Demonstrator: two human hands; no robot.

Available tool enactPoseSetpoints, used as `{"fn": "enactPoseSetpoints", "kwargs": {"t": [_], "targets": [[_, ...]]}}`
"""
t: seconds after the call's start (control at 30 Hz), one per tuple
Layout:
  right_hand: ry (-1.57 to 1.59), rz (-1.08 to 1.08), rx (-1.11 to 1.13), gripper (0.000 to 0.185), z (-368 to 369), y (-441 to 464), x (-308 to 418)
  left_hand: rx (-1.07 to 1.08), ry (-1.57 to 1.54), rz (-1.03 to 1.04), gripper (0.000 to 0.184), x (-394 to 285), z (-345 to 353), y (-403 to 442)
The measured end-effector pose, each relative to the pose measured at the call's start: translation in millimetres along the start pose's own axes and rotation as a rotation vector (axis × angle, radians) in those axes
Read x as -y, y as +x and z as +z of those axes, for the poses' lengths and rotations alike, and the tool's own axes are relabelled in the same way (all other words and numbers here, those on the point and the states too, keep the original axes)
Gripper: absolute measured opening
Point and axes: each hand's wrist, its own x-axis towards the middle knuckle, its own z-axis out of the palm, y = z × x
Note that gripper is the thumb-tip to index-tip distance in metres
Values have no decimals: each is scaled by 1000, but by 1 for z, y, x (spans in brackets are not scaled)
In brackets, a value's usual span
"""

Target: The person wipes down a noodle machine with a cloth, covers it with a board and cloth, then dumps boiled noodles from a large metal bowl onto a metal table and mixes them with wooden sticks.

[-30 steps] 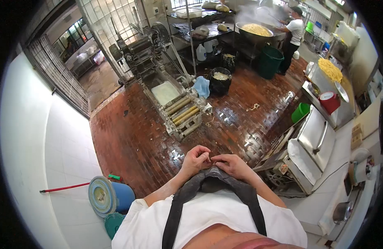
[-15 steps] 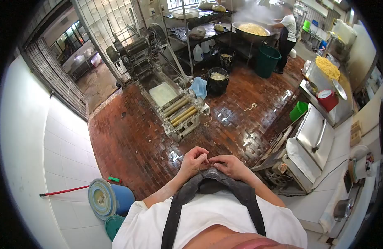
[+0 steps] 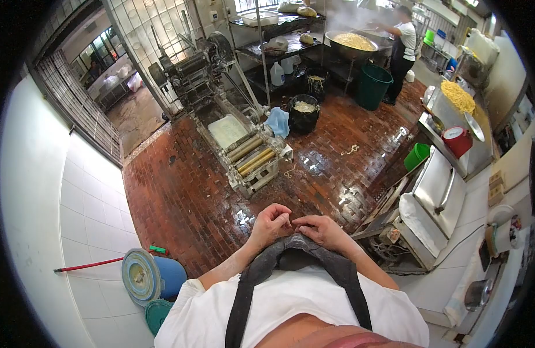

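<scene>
My left hand (image 3: 271, 225) is in front of my chest, thumb and fingers curled together in a pinch. Close beside it is my right hand (image 3: 319, 229), its fingers also bent and closed toward the left fingertips. Whatever may lie between the fingers is too small to make out. Both hands are just beyond the top of the black apron (image 3: 302, 242), which I wear over a white shirt (image 3: 302, 284).
Ahead stands a roller machine (image 3: 253, 156) on the red brick floor (image 3: 180, 191). Near it is a black bucket (image 3: 304, 119). A co-worker (image 3: 404, 46) is beside a steaming pan (image 3: 351, 43). Left is a blue barrel (image 3: 172, 277); right, a steel-lidded machine (image 3: 435, 191).
The co-worker's arm has risen over the steaming pan and their body has turned slightly. My hands stay almost in place.
</scene>
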Motion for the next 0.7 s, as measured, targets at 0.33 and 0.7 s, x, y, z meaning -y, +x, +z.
{"fn": "enactPoseSetpoints", "kwargs": {"t": [0.33, 0.7], "targets": [[-25, -35, -21, 28, 2, 1, -5, -11, -11, -29, 14, -4, 3, -1], [48, 25, -4, 26, -2, 3, -1, 8, -7, 10, 13, 1, 1, 5]]}}
